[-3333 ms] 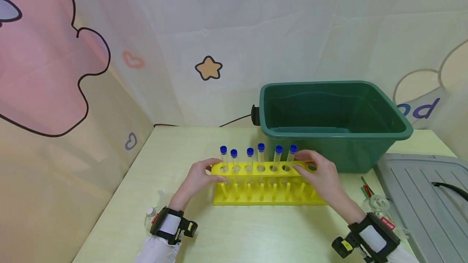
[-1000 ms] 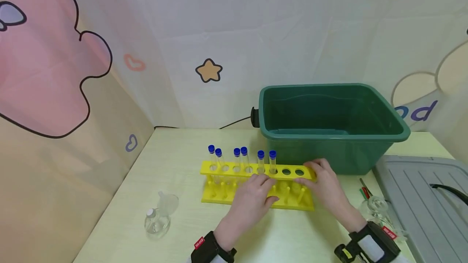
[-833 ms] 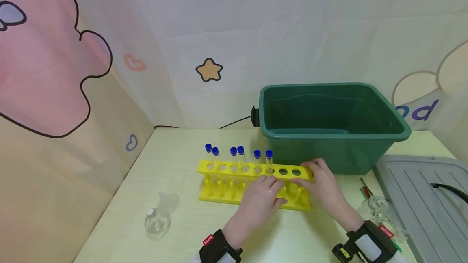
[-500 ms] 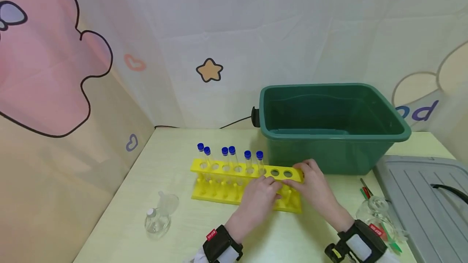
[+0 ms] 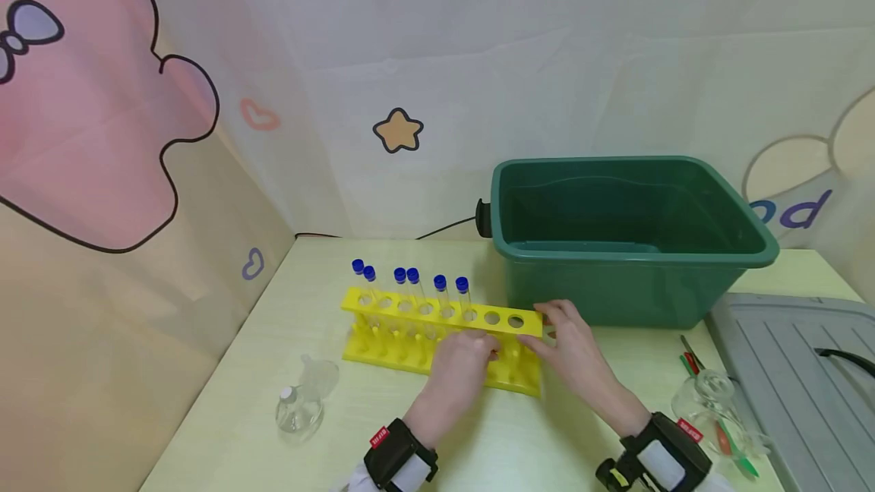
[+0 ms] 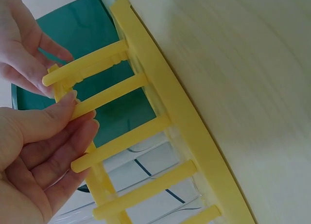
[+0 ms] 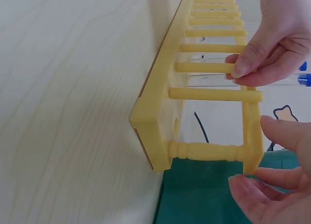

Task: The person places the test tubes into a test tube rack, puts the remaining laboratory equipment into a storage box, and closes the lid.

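A yellow test tube rack stands at a slant on the table, its right end nearer me. Several clear test tubes with blue caps lean in its holes; two holes at the right have none. My left hand reaches to the rack's front. Its thumb and fingers pinch one of the yellow pegs, as the left wrist view shows. My right hand grips the right end of the top bar, thumb in front and fingers behind. In the right wrist view both hands hold the rack, whose base is close to or on the tabletop.
Behind the rack's right end sits a deep green bin. A ribbed grey lid lies at the right. Clear glassware and thin red and green sticks lie beside it. A small round flask stands at the left.
The rack has shifted left and turned, its right end nearer me. My left hand went from the rack's left end to its front; my right hand followed leftward with the right end.
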`<state>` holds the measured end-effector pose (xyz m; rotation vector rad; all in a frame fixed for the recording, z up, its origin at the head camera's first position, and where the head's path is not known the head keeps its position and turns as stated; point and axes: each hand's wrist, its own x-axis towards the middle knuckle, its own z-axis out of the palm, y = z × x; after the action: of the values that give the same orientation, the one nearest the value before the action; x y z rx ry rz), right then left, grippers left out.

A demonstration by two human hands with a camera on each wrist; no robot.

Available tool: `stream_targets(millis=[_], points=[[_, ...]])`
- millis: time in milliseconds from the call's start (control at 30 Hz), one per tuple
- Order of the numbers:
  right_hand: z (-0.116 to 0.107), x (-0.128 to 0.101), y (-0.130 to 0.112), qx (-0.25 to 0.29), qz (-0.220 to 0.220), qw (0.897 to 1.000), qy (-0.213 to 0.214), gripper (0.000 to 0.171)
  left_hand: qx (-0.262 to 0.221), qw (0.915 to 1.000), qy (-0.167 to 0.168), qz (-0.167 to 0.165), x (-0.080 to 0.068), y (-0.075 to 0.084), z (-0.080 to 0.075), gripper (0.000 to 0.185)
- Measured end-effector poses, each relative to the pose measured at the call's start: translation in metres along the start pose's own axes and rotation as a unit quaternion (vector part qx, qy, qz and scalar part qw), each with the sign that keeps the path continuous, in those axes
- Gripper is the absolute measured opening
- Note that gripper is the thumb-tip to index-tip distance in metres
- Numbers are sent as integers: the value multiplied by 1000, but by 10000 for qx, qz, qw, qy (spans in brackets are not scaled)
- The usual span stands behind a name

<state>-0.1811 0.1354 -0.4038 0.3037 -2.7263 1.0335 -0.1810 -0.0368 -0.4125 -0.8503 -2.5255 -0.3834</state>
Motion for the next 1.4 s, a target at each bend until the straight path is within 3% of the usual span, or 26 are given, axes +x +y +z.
stream_targets(millis=[333,700,1033,1400], points=[[-10,-8,-6,365,-329,9985,242,39,-51,9981,41,-605,-1,-23,-4,5],[-40,-16,-18,21,-1235,9891,799,22,477,9955,473,-666,0,-56,-7,26],[-75,-11,-23,-542,-2041,9701,1200,26,805,9906,380,-1038,6,-81,-12,34],[-106,3,-13,-935,-2231,9614,1310,30,1143,9850,16,-1291,12,-105,-15,26]])
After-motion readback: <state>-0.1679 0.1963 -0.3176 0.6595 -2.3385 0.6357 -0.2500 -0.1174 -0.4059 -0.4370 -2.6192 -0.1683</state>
